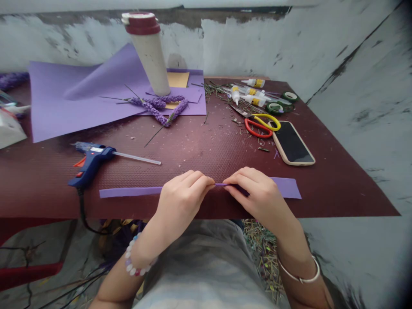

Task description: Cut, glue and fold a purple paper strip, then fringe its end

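Note:
A long purple strip (130,192), paper or thin foam by its look, lies across the front of the table. My left hand (183,195) pinches it near the middle between thumb and fingertips. Just to the right, my right hand (254,191) pinches the same strip, fingers closed. Between the two fingertips the strip looks narrow, folded or gathered. Its wider right end (289,188) shows flat past my right hand. Part of the strip is hidden behind both hands.
A blue glue gun (92,161) with a glue stick lies left. Behind are a purple sheet (80,98), a tumbler (149,60) and purple flower stems (157,113). Scissors (262,128), a phone (294,143), small glue bottles (255,100) and green tape rolls (274,107) are right.

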Tool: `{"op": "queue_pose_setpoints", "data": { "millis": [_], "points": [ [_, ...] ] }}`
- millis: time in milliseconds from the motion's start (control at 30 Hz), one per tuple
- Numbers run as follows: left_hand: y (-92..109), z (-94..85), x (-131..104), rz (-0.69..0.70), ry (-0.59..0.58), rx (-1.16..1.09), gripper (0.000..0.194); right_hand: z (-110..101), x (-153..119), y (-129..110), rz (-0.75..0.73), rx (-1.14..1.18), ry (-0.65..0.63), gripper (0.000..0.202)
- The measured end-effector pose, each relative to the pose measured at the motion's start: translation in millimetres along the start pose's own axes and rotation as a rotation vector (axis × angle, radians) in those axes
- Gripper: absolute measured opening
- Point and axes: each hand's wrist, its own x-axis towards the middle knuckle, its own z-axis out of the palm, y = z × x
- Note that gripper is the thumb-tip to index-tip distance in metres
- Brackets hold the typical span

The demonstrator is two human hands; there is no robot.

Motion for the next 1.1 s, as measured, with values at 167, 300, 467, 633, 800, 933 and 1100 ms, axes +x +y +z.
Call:
{"op": "queue_pose_setpoints", "data": {
  "millis": [167,300,467,633,800,933,1100],
  "points": [
    [-0.3,0.3,2.1,-0.018,-0.044,0.024,0.01,1.2,1.6,-0.9,-0.023,-0.03,0.016,0.012],
    [3.2,1.0,5.0,0.035,-0.047,0.019,0.013,5.6,2.6,-2.7,-0.067,-0.056,0.068,0.016],
    [6.1,3.1,6.0,0.088,-0.049,0.037,0.025,6.4,2.2,-1.8,-0.069,-0.037,0.029,0.014],
    [7.1,5.7,7.6,0.064,-0.025,0.118,0.03,-1.6,1.7,-0.1,-0.027,0.006,-0.085,0.008],
    [7.0,4.0,8.0,0.072,-0.008,0.12,0.029,-6.4,2.2,2.6,0.009,0.008,-0.081,0.004],
    [6.3,1.3,5.0,0.054,-0.031,0.098,0.027,-7.0,2.9,2.1,0.02,0.043,-0.065,0.005],
    [6.9,0.5,1.7,0.058,-0.032,0.072,0.025,-8.6,3.4,-1.0,0.041,0.063,-0.024,0.009]
  ]
}}
